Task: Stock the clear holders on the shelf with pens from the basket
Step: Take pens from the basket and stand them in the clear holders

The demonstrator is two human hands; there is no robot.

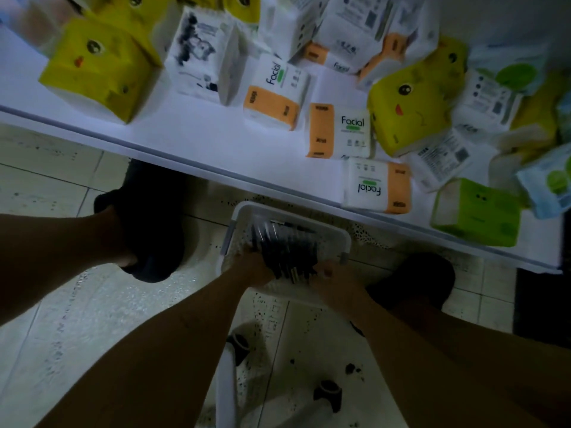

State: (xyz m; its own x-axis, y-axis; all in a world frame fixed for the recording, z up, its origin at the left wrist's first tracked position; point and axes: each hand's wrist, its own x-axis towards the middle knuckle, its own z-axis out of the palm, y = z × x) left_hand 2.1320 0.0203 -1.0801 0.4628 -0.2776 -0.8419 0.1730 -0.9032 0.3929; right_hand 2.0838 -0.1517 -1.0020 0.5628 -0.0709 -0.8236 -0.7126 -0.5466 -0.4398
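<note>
Evidently the stocking has barely begun, judging from how things lie. Tiled floor [77, 304] fills the lower half of the frame, and across the upper half runs the long white shelf [200, 134], slanting down toward the right. It carries only tissue packs [340, 131], yellow, orange-and-white and green, scattered from the upper left to the right edge. No clear holder shows anywhere on the part of the shelf in view, so how many are filled cannot be told. Below the shelf's front edge, at the centre of the frame, the white basket [341, 239] sits on the floor between two dark shoes. Both arms reach down into it from the bottom corners. The left hand [253, 267] and the right hand [330, 279] meet at the basket's near side, and their fingers curl around a thick dark bundle of pens [287, 248], one hand at each side of it, though the dim, blurred picture hides each finger's exact hold. The pens lie inside the basket, fanned toward the shelf, and they look numerous. What is left, then, seems to be nearly everything: lifting this bundle out, carrying it up to the holders, and dropping the pens in.
</note>
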